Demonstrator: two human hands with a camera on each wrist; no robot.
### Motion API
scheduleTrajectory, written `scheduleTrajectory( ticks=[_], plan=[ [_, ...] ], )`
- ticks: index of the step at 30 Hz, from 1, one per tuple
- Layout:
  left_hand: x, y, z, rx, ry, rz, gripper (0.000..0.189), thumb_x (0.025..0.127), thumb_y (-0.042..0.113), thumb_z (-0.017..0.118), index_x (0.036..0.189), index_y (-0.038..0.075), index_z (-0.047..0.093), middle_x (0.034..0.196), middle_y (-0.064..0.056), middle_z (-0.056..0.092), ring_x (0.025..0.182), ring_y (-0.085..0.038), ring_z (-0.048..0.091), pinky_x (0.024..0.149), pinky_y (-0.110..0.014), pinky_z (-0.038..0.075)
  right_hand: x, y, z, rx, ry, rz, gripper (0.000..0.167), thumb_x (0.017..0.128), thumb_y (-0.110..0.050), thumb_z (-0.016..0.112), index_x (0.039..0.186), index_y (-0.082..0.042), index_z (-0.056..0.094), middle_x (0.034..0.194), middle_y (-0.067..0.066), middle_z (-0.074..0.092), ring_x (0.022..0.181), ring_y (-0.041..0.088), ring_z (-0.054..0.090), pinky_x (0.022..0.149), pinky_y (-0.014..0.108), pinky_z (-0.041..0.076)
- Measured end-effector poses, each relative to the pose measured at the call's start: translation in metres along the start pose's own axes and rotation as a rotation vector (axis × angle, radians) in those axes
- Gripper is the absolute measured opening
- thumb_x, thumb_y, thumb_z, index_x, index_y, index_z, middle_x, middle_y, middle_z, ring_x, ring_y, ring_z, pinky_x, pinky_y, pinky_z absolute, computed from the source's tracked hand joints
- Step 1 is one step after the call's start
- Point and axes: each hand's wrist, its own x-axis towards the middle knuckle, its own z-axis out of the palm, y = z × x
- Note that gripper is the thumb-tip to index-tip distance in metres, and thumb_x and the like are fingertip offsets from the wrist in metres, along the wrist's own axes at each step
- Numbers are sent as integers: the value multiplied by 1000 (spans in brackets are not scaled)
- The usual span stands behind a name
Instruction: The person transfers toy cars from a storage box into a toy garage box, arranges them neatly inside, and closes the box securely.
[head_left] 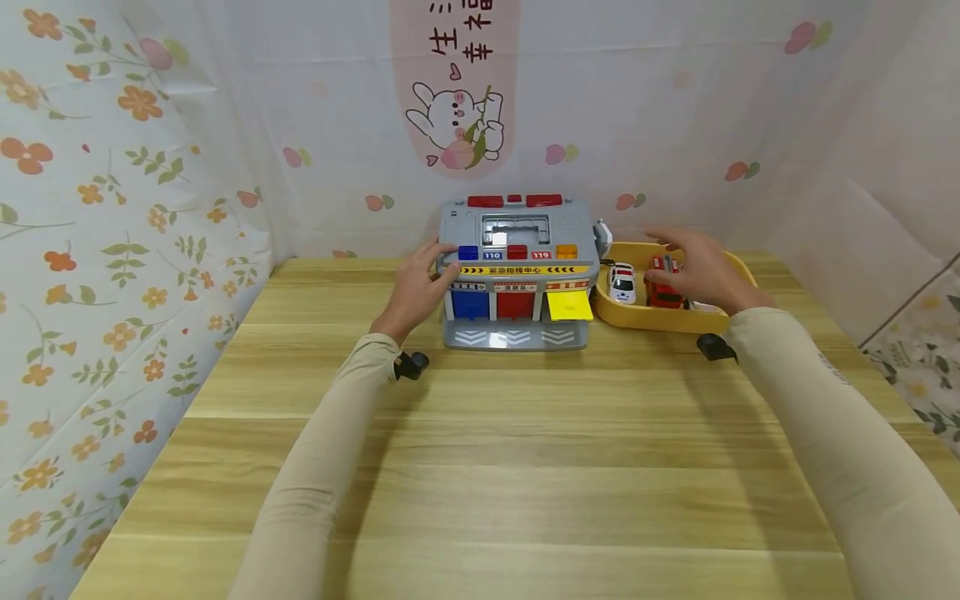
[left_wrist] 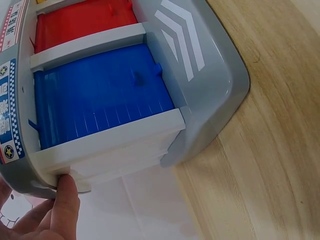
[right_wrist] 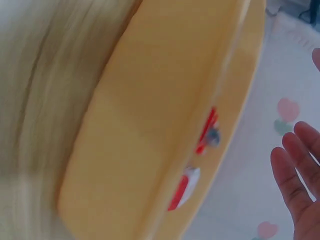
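My left hand (head_left: 417, 283) holds the left end of a grey toy emergency station (head_left: 525, 229). In the left wrist view one fingertip (left_wrist: 66, 187) presses on its white side wall, just by the roof edge. The blue door (left_wrist: 100, 95) and red door (left_wrist: 85, 22) are down, while the yellow door (head_left: 568, 305) is tipped outward. Over the yellow tray (head_left: 645, 318), my right hand (head_left: 701, 267) reaches in from the right, its fingers spread near a red toy truck (head_left: 663, 292). The right wrist view shows those fingers loose with nothing between them.
A white toy police car (head_left: 622, 283) lies in the tray beside the truck, against the station's right side. A white and grey piece (head_left: 602, 237) sticks out from that side. A patterned cloth (head_left: 330, 125) hangs behind the wooden table (head_left: 480, 467).
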Motion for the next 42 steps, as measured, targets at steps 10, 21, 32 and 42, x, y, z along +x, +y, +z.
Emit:
scheduleTrajectory(
  ticks=[10, 21, 32, 42],
  plan=[
    [0, 1, 1, 11, 6, -6, 43, 103, 35, 51, 141, 14, 55, 166, -14, 28, 150, -38, 34, 109, -47, 51, -7, 38, 4, 40, 16, 102, 67, 95, -20, 67, 152, -1, 37, 145, 36, 43, 127, 54, 43, 104, 73, 39],
    [1, 1, 3, 34, 20, -19, 44, 103, 37, 51, 140, 15, 56, 166, -13, 29, 152, -37, 32, 109, -50, 50, -16, 62, 10, 5, 44, 199, 66, 94, -18, 65, 147, 9, 37, 138, 40, 43, 118, 55, 44, 100, 69, 43],
    [2, 1, 4, 42, 31, -32, 44, 103, 38, 51, 140, 16, 56, 166, -12, 30, 152, -36, 32, 110, -51, 49, -16, 77, 16, -89, 9, 238, 62, 90, -19, 65, 142, 8, 44, 131, 42, 51, 119, 57, 46, 100, 70, 41],
    [2, 0, 6, 26, 28, -38, 44, 103, 38, 50, 140, 15, 56, 166, -12, 28, 151, -36, 34, 108, -49, 51, -10, 81, 16, -115, -34, 237, 53, 92, -18, 62, 138, 6, 52, 123, 39, 61, 114, 55, 50, 100, 68, 40]
  ],
)
